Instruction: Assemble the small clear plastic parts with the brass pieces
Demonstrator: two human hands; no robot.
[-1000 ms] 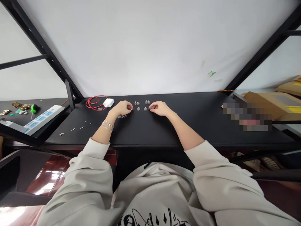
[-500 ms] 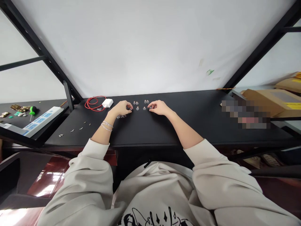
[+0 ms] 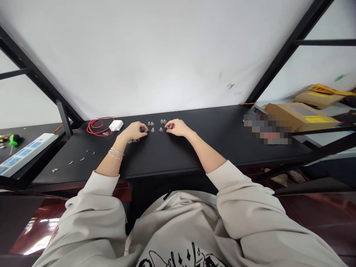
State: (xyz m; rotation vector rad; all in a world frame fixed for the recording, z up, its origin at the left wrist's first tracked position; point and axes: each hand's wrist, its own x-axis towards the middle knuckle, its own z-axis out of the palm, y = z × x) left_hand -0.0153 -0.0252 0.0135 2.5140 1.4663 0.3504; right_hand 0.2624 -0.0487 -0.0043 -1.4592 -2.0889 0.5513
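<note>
Several small clear pieces [image 3: 156, 125] lie in two short rows on the black table [image 3: 172, 152], near its back edge. My left hand [image 3: 135, 131] rests just left of them, fingers curled in a pinch at the nearest piece; a small clear heap [image 3: 133, 141] lies under its heel. My right hand [image 3: 176, 127] rests just right of the rows, fingers curled and pinched at another small piece. What each pinch holds is too small to name. Silver bracelets [image 3: 115, 153] ring my left wrist.
A coiled red cable [image 3: 96, 127] and a white charger [image 3: 116, 125] lie at the back left. Tiny metal bits [image 3: 73, 161] dot the table's left part. A power strip [image 3: 23, 152] lies on the left shelf, cardboard boxes [image 3: 299, 114] on the right.
The view has swung to the right, so everything sits further left in the picture. Both hands stay beside the small clear pieces in the same curled pose.
</note>
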